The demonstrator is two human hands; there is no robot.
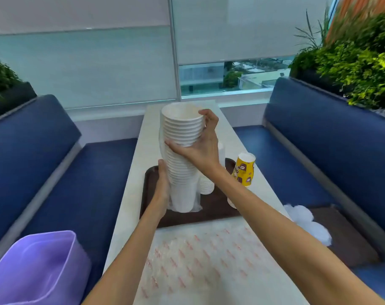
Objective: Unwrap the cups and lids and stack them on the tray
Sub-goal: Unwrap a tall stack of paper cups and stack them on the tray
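A tall stack of white paper cups (182, 133) stands upright, mouths up, over the dark brown tray (213, 211). Clear plastic wrap (196, 203) still clings round its lower part. My right hand (203, 144) grips the stack near the top, fingers curled round the rims. My left hand (163, 186) holds the lower left side of the stack over the wrap. A shorter stack of white lids or cups (207, 183) stands on the tray behind it. More white pieces (231, 203) lie at the tray's right edge, partly hidden by my right forearm.
A yellow patterned cup stack (244, 169) leans on the table to the right of the tray. A clear bag with red print (209, 260) lies on the near table. Crumpled plastic (306, 223) and another brown tray (349, 236) rest on the right bench. A purple bin (37, 267) sits at lower left.
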